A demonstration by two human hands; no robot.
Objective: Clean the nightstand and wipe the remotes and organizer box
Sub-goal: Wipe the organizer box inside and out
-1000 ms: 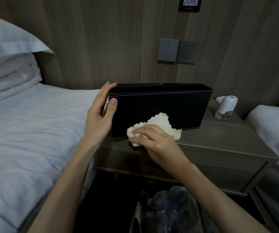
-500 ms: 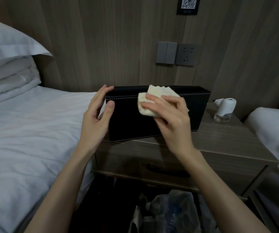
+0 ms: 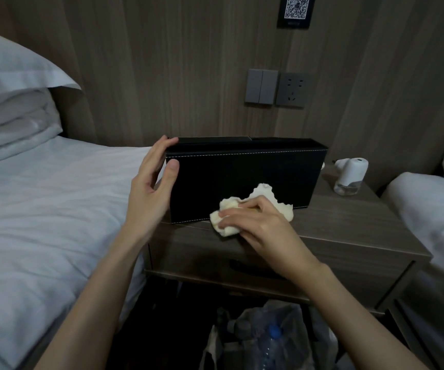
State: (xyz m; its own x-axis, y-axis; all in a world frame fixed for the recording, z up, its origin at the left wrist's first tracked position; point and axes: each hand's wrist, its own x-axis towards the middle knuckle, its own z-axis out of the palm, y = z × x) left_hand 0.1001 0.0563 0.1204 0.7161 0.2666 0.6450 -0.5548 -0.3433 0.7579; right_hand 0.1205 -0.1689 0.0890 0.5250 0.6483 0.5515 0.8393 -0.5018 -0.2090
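A long black organizer box [image 3: 244,180] with white stitching stands upright on the wooden nightstand [image 3: 349,231]. My left hand [image 3: 152,182] grips its left end, fingers over the top corner and thumb on the front face. My right hand [image 3: 255,222] presses a crumpled pale yellow cloth [image 3: 258,206] against the lower front of the box, near the nightstand top. No remotes are visible; the inside of the box is hidden.
A small white plug-in device with a clear base [image 3: 350,176] stands at the nightstand's back right. White beds [image 3: 41,209] flank both sides. A bag with plastic bottles [image 3: 269,340] sits on the floor below. Switches and a socket [image 3: 277,88] are on the wall.
My right hand swept the cloth from the bottom of the box's front up to its top edge and back down to the bottom. My left hand kept holding the box's left end.
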